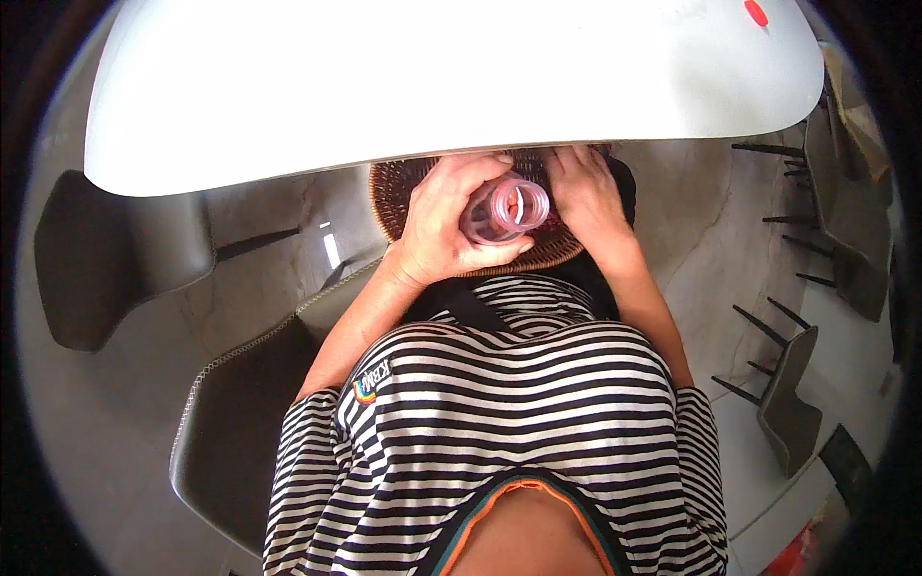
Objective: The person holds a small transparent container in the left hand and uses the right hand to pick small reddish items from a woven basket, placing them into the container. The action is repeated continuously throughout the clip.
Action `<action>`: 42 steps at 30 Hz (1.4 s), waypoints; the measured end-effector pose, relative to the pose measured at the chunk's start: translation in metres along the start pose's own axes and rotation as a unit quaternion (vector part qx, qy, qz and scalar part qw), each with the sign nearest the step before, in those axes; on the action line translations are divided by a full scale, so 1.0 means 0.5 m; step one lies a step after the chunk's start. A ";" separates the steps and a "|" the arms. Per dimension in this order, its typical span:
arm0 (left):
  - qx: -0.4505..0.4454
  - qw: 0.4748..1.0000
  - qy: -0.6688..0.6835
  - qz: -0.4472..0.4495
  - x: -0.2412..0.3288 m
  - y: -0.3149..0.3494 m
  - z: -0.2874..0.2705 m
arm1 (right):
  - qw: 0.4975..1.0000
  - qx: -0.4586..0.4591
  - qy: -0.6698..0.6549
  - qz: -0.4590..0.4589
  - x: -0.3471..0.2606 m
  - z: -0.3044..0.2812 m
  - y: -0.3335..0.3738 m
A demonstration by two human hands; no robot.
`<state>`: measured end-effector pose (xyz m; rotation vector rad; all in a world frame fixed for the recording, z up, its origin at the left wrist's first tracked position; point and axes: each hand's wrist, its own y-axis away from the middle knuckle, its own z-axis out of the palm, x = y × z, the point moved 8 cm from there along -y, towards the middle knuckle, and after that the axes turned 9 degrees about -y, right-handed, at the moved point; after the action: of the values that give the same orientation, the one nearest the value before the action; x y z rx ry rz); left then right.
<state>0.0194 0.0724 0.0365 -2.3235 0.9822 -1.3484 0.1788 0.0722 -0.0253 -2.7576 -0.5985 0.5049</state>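
Observation:
My left hand [444, 219] is wrapped round a clear, pink-tinted plastic bottle [480, 223]. The bottle's round mouth has no cap on and faces up toward me; something reddish and white shows inside it. A brown woven basket [389, 197] sits on my lap, under both hands. Over the basket's right side lies my right hand [584, 192], its fingers stretched away from me and slightly apart, with the tips partly hidden near the table edge. Something dark red shows beside that hand, too small to name.
A white table [432, 86] with a rounded edge stands just beyond my hands and overhangs the basket's far side. On it lies a small red oval piece [757, 12]. Grey chairs stand at left [96, 250] and right [792, 398]; I sit on another grey chair [240, 413].

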 end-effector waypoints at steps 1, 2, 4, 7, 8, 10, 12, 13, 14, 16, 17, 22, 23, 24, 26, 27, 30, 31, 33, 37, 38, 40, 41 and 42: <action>0.001 1.000 0.003 0.000 -0.002 0.001 0.000 | 1.000 0.005 0.014 -0.007 -0.002 0.017 0.004; -0.001 1.000 0.002 0.000 -0.002 0.001 0.001 | 1.000 -0.003 0.012 0.010 -0.001 0.035 0.015; -0.001 1.000 -0.002 -0.002 -0.003 0.006 0.001 | 0.999 -0.024 0.006 0.039 -0.015 0.049 0.025; 0.007 1.000 -0.012 0.014 0.005 0.004 -0.002 | 0.995 -0.100 -0.011 0.027 -0.022 0.039 0.047; 0.010 1.000 -0.007 0.008 0.002 0.006 -0.004 | 0.994 -0.105 -0.015 0.009 -0.028 0.031 0.051; 0.013 1.000 0.006 -0.003 -0.005 0.008 -0.004 | 0.992 -0.124 -0.036 0.006 -0.034 0.012 0.048; 0.005 1.000 0.003 -0.004 -0.004 0.007 -0.003 | 0.991 -0.105 -0.076 0.015 -0.036 -0.013 0.044; 0.004 1.000 0.003 0.000 -0.002 0.006 -0.002 | 0.991 -0.076 -0.106 0.026 -0.032 -0.028 0.043; 0.003 1.000 0.003 0.003 -0.001 0.005 -0.001 | 0.989 -0.047 -0.136 0.036 -0.031 -0.046 0.040; -0.002 1.000 -0.002 0.004 0.002 0.002 0.001 | 0.974 0.024 -0.218 0.060 -0.039 -0.106 0.020; -0.004 1.000 -0.005 0.004 0.002 0.001 0.002 | 0.961 0.059 -0.259 0.071 -0.045 -0.144 0.006; 0.001 1.000 -0.004 0.002 0.002 0.003 0.003 | 0.916 0.156 -0.368 0.017 -0.098 -0.281 -0.057; 0.000 1.000 -0.005 0.001 0.003 0.003 0.002 | 0.909 0.169 -0.381 -0.005 -0.109 -0.292 -0.065; -0.004 1.000 -0.011 0.001 0.004 0.002 0.003 | 0.905 0.163 -0.392 -0.015 -0.117 -0.288 -0.070; -0.011 1.000 -0.024 0.001 0.005 0.001 0.007 | 0.897 0.151 -0.414 -0.035 -0.132 -0.280 -0.079; -0.002 1.000 -0.009 0.004 0.006 -0.001 0.006 | 0.894 0.154 -0.418 -0.051 -0.139 -0.275 -0.082; 0.005 1.000 -0.012 0.003 0.011 -0.009 0.003 | 0.900 0.159 -0.405 -0.033 -0.141 -0.272 -0.077; 0.009 1.000 -0.008 -0.003 0.010 -0.009 0.001 | 0.900 0.168 -0.399 -0.043 -0.138 -0.273 -0.077; 0.007 1.000 -0.007 -0.007 0.010 -0.008 0.001 | 0.905 0.161 -0.391 -0.033 -0.137 -0.278 -0.078; 0.022 1.000 0.001 -0.004 0.009 -0.008 0.000 | 0.906 0.158 -0.388 -0.051 -0.153 -0.288 -0.088; 0.019 1.000 -0.001 -0.004 0.009 -0.007 0.000 | 0.909 0.155 -0.381 -0.063 -0.156 -0.287 -0.090; 0.012 1.000 -0.006 -0.001 0.008 -0.007 -0.002 | 0.915 0.150 -0.364 -0.088 -0.162 -0.282 -0.095; 0.014 1.000 -0.002 0.002 0.008 -0.007 -0.004 | 0.916 0.140 -0.366 -0.090 -0.166 -0.278 -0.096; 0.016 1.000 0.003 0.004 0.008 -0.006 -0.005 | 0.916 0.130 -0.369 -0.091 -0.172 -0.274 -0.096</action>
<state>0.0196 0.0720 0.0422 -2.2918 0.9638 -1.3583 0.1420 0.0504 0.1380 -2.1701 -0.8550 1.4789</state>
